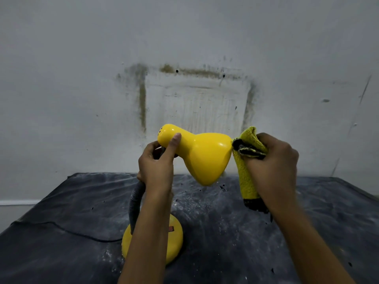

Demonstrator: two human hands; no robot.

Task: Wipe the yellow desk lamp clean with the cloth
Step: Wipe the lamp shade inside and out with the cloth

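The yellow desk lamp stands on a dark table, its glossy shade (202, 154) tilted with the wide mouth facing right and down. My left hand (158, 162) grips the narrow neck of the shade, thumb laid across its top. A grey flexible neck (135, 203) curves down to the round yellow base (176, 240), which carries a red switch and is partly hidden by my left forearm. My right hand (274, 167) holds a bunched yellow cloth (247, 177) with dark edging, pressed against the right rim of the shade.
The dark tabletop (235, 232) is dusty with pale smears and small specks. A black cord (67, 230) runs from the base to the left edge. A stained grey wall (194, 95) rises directly behind the table.
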